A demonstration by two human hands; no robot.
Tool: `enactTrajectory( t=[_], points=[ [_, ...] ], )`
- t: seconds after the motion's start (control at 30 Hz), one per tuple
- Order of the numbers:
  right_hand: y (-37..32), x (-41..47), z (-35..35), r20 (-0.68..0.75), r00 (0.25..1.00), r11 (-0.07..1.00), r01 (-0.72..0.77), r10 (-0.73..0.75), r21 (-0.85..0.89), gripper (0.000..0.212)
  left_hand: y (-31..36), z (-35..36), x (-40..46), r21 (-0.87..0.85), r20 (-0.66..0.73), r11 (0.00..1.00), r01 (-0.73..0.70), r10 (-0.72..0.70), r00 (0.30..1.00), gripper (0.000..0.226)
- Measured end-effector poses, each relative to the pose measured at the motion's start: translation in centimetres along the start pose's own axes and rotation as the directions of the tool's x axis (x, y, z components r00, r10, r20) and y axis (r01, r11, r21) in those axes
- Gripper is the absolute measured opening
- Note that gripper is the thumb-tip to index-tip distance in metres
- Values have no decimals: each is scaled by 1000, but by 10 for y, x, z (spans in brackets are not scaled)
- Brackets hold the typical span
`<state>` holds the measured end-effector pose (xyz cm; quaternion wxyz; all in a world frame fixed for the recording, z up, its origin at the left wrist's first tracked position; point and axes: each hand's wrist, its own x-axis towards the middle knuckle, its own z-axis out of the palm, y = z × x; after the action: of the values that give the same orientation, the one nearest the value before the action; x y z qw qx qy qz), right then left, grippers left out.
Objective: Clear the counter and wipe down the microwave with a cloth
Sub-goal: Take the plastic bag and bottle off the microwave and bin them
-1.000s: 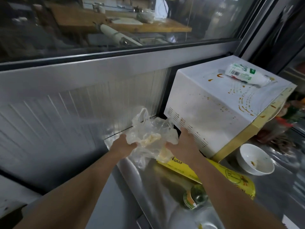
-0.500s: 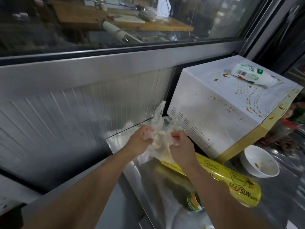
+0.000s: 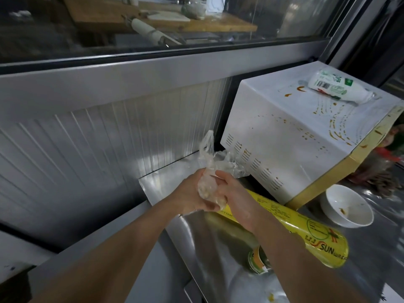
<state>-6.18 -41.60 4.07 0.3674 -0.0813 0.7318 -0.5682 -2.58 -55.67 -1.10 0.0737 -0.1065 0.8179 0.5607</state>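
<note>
Stainless steel runs across the whole scene: a ribbed wall panel behind, a window above it, and the metal surface [image 3: 218, 241] below, crowded with clutter. Clearing is the step in hand, and wiping looks some way off, since no cloth is in view. A crumpled clear plastic bag [image 3: 209, 178] is bunched between both hands just above the surface's back corner, its loose handle sticking up beside the white microwave [image 3: 295, 136]. The left hand [image 3: 192, 193] cups the bag from below with fingers curled around it; the right hand [image 3: 234, 193] closes on it from the other side, both forearms reaching forward and converging at the bundle. Next, the wad probably needs squeezing small and carrying off to a bin, which is not visible. Just under the right wrist lies a yellow wrap roll [image 3: 306, 228], near it a white bowl [image 3: 347, 206] with brown smears. Atop the sauce-streaked microwave a white bottle [image 3: 336, 88] lies on its side.
</note>
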Motion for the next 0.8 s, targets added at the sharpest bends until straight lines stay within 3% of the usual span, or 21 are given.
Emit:
enactTrajectory(
  t=[0.1,0.23,0.5,0.53,0.63,0.8],
  points=[
    [0,2,-4,-24,999,998,-24,25,62,71,4,0,4,-2,-54,1000,6,-6,999,94],
    [-2,6,-6,-68,997,997,-24,29,75,44,5,2,11,33,-132,999,22,-17,991,70],
    [-4,4,-4,-46,999,995,4,1,98,29,6,10,23,80,-226,992,92,-72,971,29],
    [-5,3,-3,-40,999,996,16,-13,87,28,5,9,24,116,-242,988,105,-74,967,26],
    [-6,0,-3,-49,998,998,50,-49,32,67,2,7,23,181,-277,977,112,-58,959,26],
    [-4,-3,-8,-70,984,986,164,-166,-40,53,2,1,17,144,-310,987,76,-28,950,25]
  ],
)
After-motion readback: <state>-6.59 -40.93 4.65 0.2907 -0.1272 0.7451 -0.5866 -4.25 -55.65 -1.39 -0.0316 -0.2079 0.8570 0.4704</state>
